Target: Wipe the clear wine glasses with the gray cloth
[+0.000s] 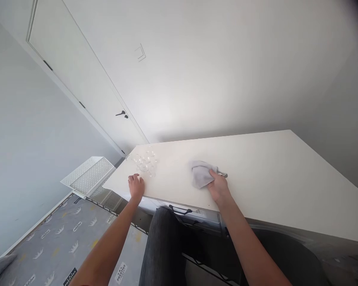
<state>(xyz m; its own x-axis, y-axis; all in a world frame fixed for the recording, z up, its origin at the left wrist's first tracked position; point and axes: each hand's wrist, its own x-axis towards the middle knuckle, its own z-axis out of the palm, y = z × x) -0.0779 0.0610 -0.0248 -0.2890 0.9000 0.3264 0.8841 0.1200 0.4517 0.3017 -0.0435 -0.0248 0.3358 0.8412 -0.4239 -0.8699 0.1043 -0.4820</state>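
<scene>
A light grey cloth is gripped in my right hand, thumb on top, just over or against the white tabletop. Part of the cloth sticks out past my fingers on the right. My left hand rests on the left part of the tabletop near its front edge, fingers apart and slightly bent, holding nothing. Just beyond it sits a cluster of clear, rounded, see-through pieces; their exact kind is too faint to make out.
Below the tabletop is a drawer with a dark handle. A white perforated rack stands at the left, beside a grey bed sheet with a crown print. Behind are a wall and a white door with a dark handle.
</scene>
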